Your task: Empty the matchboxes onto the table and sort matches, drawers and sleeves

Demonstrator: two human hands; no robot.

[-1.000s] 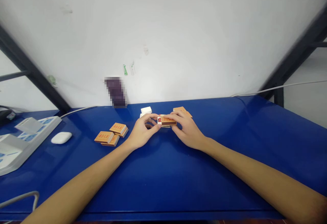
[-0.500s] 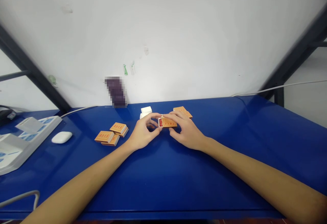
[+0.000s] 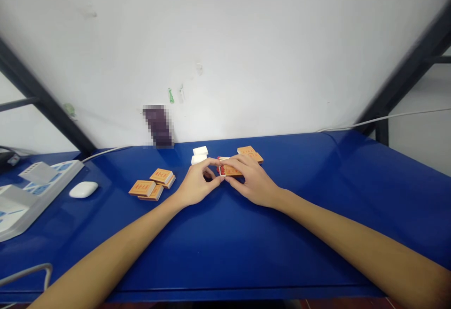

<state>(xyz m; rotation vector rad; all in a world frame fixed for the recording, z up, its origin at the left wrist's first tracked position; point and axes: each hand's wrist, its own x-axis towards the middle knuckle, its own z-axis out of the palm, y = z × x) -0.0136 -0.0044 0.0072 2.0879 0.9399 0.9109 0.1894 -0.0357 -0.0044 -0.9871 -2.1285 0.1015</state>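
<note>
An orange matchbox (image 3: 232,170) is held between both hands just above the blue table, its inner tray showing red match heads at the left end. My right hand (image 3: 257,181) grips the orange sleeve between thumb and fingers. With thumb and fingertip, my left hand (image 3: 198,181) pinches the tray's open end. Loose matches (image 3: 222,158) with red heads lie just behind the box, partly hidden by my fingers. Two white box trays (image 3: 200,150) stand behind my left hand. More orange boxes (image 3: 246,150) lie beyond my right hand.
Several orange matchboxes (image 3: 143,187) are stacked to the left. A white earphone case (image 3: 83,189) and a power strip (image 3: 52,182) with plugs sit farther left. A blurred dark purple object (image 3: 159,127) leans on the wall. Cables run along the blue table's (image 3: 225,252) back edge.
The matchbox has tilted and shifted slightly, and my right thumb has slid left along it. Red match heads behind the box now show. The view has moved a little.
</note>
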